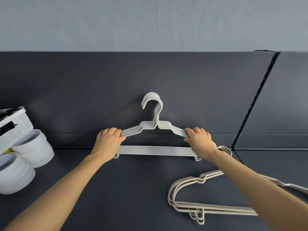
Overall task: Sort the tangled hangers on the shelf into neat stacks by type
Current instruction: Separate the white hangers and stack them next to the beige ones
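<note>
Near the dark shelf's (133,189) front right corner lies a loose stack of beige plastic hangers (183,205). At its rear edge, the left grip (108,140) and right grip (199,139) each curl round a shoulder of the white plastic hanger stack (156,150), apparently squaring it. The next move calls for a gentle release.

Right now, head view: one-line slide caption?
Left hand and right hand grip the white hanger stack; beige hangers lie beside.

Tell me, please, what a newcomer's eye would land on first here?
The left hand and right hand grip the shoulders of a neat stack of white hangers at the centre of the dark shelf. A second stack of beige hangers lies flat at lower right; a white perforated basket sits far left.
</note>
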`<state>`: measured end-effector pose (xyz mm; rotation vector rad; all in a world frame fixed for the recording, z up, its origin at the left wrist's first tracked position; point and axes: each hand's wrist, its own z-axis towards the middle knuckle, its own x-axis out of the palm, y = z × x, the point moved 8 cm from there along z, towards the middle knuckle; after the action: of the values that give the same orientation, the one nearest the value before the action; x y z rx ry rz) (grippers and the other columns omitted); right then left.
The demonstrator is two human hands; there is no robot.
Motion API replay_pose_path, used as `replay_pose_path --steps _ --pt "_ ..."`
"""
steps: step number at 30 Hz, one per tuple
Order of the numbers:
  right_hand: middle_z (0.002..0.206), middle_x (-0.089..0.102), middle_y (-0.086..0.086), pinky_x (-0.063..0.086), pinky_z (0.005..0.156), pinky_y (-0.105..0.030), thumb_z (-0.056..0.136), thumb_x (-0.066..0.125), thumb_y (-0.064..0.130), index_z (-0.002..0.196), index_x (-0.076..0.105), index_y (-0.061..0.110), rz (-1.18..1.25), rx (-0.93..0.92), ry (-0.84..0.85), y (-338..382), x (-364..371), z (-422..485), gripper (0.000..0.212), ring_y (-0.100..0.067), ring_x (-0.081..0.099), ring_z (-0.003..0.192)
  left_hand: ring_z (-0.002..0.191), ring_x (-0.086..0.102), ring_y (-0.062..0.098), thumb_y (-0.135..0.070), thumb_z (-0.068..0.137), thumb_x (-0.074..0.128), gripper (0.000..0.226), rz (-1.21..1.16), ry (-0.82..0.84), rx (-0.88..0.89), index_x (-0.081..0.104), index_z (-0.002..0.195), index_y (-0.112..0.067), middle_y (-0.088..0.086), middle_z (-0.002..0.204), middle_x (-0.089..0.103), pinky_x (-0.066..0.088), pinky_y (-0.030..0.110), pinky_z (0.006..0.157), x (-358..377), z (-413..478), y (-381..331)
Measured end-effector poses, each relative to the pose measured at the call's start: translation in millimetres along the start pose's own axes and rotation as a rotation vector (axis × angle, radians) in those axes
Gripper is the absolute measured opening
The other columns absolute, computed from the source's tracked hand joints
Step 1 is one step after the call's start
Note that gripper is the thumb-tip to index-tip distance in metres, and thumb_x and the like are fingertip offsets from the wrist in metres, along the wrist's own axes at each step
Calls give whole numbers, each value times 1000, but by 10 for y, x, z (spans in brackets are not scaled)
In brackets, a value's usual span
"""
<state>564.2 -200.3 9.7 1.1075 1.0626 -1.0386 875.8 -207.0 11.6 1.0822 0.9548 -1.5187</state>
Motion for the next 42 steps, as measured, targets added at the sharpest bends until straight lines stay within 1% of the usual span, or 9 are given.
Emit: replay_pose_path --steps 12,17,20,23,27,31,35,38,42 --pt "113 50 -8 33 94 -42 97 42 33 131 42 21 61 -27 85 -41 -30 -30 35 -32 44 108 113 46 23 -40 100 33 39 42 163 -29 50 126 -16 2 125 52 38 36 95 -26 -27 27" --pt "145 35 -7 15 115 -48 96 44 37 148 18 15 -24 -89 14 123 4 -125 63 -27 29 136 140 26 21 -33 101 31 57 -80 178 -26 15 151 -11 5 152 30 14 39 119 -33 -127 -110" --pt "153 24 -6 9 117 -49 96 42 40 149 11 11 -43 -145 -44 281 45 -188 68 -23 18 143 144 18 19 -33 100 34 63 -43 137 -13 5 152 -12 3 159 16 4 35 119 -78 -217 -267" --pt "156 19 -6 7 117 -46 96 41 43 148 11 10 -17 -152 -22 302 50 -180 69 -20 15 145 147 7 17 -35 98 38 69 42 193 -4 0 151 -13 2 160 4 -2 35 118 -68 -215 -324" --pt "159 12 -5 6 118 -44 95 42 45 149 8 11 9 -155 8 307 18 -209 72 -19 7 146 147 3 14 -32 95 43 75 -32 229 -6 0 151 -10 5 160 2 -3 34 120 -79 -187 -345" --pt "159 10 -6 7 120 -40 95 45 42 149 4 9 130 -123 -75 298 -120 -315 76 -18 4 147 147 -1 17 -31 96 45 77 -134 119 -4 -5 151 -10 3 160 -2 -2 26 116 -304 -301 -551" --pt "158 14 -5 13 118 -34 96 45 39 149 7 9 230 -87 -136 173 -363 -508 72 -20 10 145 147 3 10 -37 94 49 78 -269 2 136 0 152 -16 -5 160 1 12 27 119 -504 -388 -947" --pt "157 17 -2 21 112 -30 96 44 39 149 13 12 294 -52 -142 -28 -458 -714 67 -19 23 141 144 7 1 -41 93 49 73 -352 55 308 9 152 -24 -16 158 3 13 18 112 -468 -516 -1422" --pt "152 31 -2 31 109 -31 96 47 36 144 32 13 291 -20 -143 -425 -486 -1013 55 -20 35 135 137 27 1 -46 91 51 59 -498 211 372 33 145 -29 -18 153 23 26 20 110 -236 -691 -1931"
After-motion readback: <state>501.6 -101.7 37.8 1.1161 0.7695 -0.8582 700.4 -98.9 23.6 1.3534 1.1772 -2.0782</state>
